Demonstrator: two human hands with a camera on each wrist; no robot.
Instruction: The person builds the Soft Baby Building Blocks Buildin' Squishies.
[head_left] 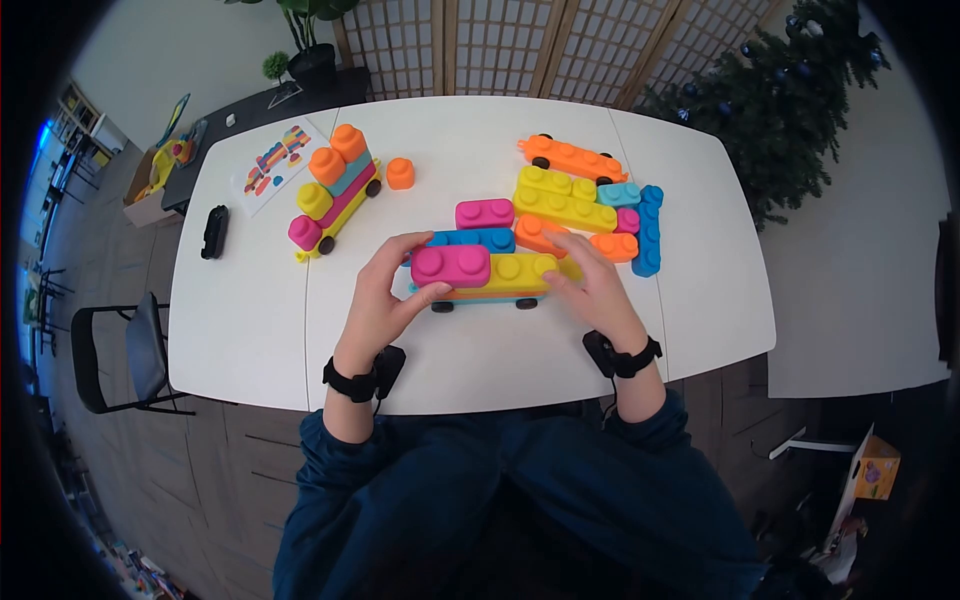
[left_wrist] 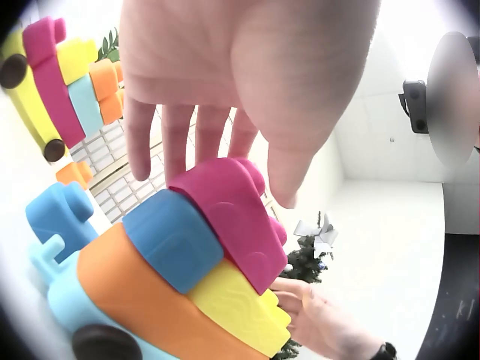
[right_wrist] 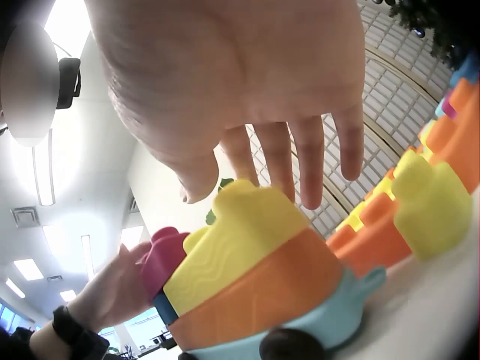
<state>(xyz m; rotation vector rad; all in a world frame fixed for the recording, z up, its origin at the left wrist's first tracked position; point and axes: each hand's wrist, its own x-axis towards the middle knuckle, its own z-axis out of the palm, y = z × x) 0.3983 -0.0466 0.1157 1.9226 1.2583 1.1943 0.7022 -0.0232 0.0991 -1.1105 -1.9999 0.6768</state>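
One stacked car (head_left: pixel 345 197) stands left of my car (head_left: pixel 500 294), whose top pink block (head_left: pixel 450 266) my left hand (head_left: pixel 378 296) pinches; whether my right hand (head_left: pixel 606 296) grips its yellow block (head_left: pixel 512 272), I cannot tell. Beyond my car, an orange base (head_left: pixel 572 158) and loose blocks (head_left: pixel 565 210) seem still unused.

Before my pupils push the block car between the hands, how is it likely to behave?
The block car may well roll, as black wheels show beneath it. It probably feels stiff: its chunky blocks show no sag. Its pink block sits highest, at one end, so a shove there might dislodge it.
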